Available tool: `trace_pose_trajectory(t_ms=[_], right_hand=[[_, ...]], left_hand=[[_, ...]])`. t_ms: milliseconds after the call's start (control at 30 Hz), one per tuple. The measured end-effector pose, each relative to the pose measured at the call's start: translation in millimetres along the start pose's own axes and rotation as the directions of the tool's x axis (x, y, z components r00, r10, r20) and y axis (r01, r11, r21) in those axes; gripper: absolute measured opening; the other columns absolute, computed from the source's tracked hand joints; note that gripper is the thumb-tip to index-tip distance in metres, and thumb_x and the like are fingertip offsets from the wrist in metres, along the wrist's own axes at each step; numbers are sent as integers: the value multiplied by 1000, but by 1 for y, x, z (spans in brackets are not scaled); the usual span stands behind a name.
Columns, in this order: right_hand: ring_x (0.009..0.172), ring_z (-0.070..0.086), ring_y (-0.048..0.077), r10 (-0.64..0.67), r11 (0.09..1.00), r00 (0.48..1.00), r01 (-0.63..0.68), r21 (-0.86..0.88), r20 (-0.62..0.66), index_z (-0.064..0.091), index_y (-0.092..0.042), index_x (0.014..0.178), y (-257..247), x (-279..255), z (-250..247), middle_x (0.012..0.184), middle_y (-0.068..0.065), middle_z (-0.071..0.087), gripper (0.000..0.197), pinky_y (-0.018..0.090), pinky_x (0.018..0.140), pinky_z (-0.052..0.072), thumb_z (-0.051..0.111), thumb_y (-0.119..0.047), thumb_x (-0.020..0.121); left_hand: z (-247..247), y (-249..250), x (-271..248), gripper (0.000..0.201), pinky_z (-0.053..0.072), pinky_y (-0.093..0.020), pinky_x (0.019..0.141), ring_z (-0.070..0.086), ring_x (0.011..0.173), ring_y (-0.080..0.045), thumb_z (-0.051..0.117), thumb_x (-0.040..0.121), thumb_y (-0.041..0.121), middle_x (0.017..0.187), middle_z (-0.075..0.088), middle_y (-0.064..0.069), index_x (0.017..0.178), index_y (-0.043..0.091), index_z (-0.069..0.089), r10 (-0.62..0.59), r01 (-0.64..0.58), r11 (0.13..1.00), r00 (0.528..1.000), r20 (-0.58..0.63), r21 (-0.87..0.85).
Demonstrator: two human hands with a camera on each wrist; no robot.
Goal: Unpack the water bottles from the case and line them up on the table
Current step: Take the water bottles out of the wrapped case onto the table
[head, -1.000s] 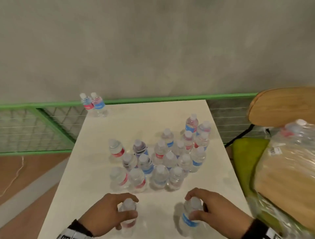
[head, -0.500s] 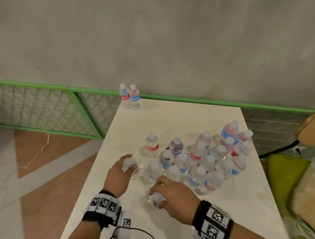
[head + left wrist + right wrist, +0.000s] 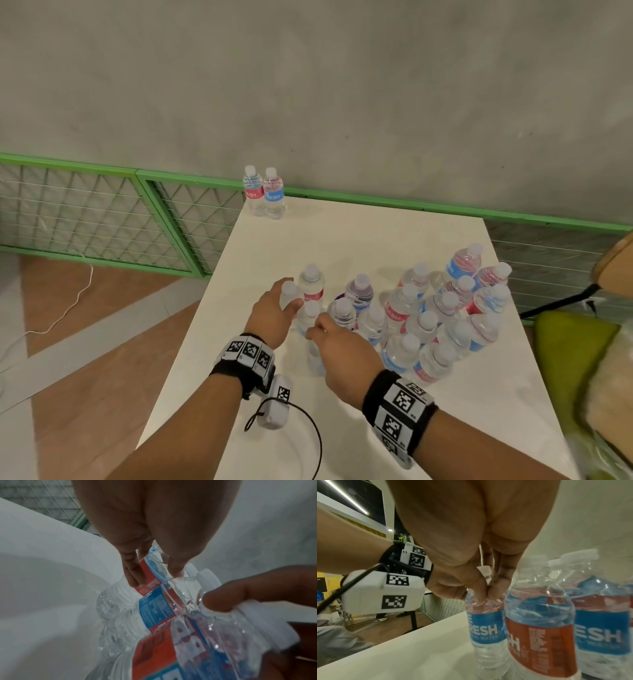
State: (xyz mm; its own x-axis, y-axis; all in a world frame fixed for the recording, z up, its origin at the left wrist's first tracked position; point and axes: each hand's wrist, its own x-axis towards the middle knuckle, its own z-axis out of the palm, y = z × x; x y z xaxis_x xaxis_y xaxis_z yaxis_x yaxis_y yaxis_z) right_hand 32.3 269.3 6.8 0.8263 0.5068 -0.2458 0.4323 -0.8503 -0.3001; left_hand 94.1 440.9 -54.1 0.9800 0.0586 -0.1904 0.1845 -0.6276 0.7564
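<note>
On the white table (image 3: 342, 240) my left hand (image 3: 292, 295) grips a small clear water bottle (image 3: 149, 568) around its upper part, beside a red-labelled bottle (image 3: 311, 284) at the cluster's left edge. My right hand (image 3: 313, 329) pinches the neck of a blue-labelled bottle (image 3: 485, 628) just below its white cap, and its base stands on the table. Several more bottles (image 3: 445, 308) stand bunched to the right of my hands. Two bottles (image 3: 263, 192) stand side by side at the far left corner.
A plastic-wrapped case (image 3: 613, 383) lies on a green chair seat (image 3: 565, 342) off the table's right edge. A green mesh fence (image 3: 102, 212) runs along the far side, under a grey wall. The table's left edge drops to a wooden floor.
Both hands have carried their bottles from the near edge forward to the left side of the cluster. The view has swung left, so the case is now at the right border.
</note>
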Motion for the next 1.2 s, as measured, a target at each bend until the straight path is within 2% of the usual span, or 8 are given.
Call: trace_pose_trajectory(t_ms=[333,433,567,700,800,1000,1100,1200], right_hand=[[114,55,18,-32,961,999,39,273,-29,46,-27,137,20,-7,-8,137,-6,46,65,31,92,47,59,-1,80],[80,53,-12,-5,901,993,57,430,-121,57,-35,122,32,-24,-22,122,-14,56,48,15,78,41,66,-15,80],[68,57,4,88,823,980,30,567,-179,62,-38,109,62,-66,-35,106,-19,61,29,10,67,44,69,-28,83],[74,58,3,222,863,974,-176,474,-42,58,-43,107,110,-127,-24,97,-22,60,23,13,69,46,63,-42,85],[80,54,-1,319,859,930,-366,359,184,53,-44,111,145,-181,-3,101,-21,58,27,15,78,44,58,-51,85],[94,55,0,506,701,786,-614,363,354,54,-42,115,204,-272,30,105,-19,61,30,12,70,39,58,-50,86],[88,59,1,664,581,699,-706,406,265,56,-43,102,238,-309,37,93,-17,64,17,12,68,42,58,-46,86],[74,61,6,825,443,557,-744,500,97,61,-34,94,288,-339,41,80,-6,66,8,21,69,50,59,-33,87]], left_hand=[[-4,-2,-15,59,39,-30,99,47,112,-13,65,90,32,138,41,-2,143,28,39,14,-16,999,998,-62,-29],[-14,14,-31,58,52,-33,88,66,82,-15,71,86,24,135,35,-1,137,32,44,47,-50,999,988,-148,-20],[-30,59,-54,34,52,-23,72,63,76,-7,66,89,17,112,56,14,116,35,56,265,-261,964,954,-139,50],[-22,124,-86,24,49,-15,67,62,79,-12,61,92,17,93,66,13,108,36,61,406,-407,913,904,135,-21],[22,153,-110,22,47,-14,71,60,84,-7,60,92,28,98,63,18,111,39,57,471,-507,862,790,392,-15],[172,186,-142,23,47,-17,83,62,91,-6,57,90,36,101,63,15,113,33,59,329,-569,820,371,868,-68],[250,203,-146,21,47,-24,88,62,95,-11,57,89,33,103,67,6,109,29,63,278,-604,795,270,922,-62],[317,234,-148,21,50,-29,89,61,94,-14,55,88,32,105,66,5,106,28,64,266,-617,785,259,928,-53]])
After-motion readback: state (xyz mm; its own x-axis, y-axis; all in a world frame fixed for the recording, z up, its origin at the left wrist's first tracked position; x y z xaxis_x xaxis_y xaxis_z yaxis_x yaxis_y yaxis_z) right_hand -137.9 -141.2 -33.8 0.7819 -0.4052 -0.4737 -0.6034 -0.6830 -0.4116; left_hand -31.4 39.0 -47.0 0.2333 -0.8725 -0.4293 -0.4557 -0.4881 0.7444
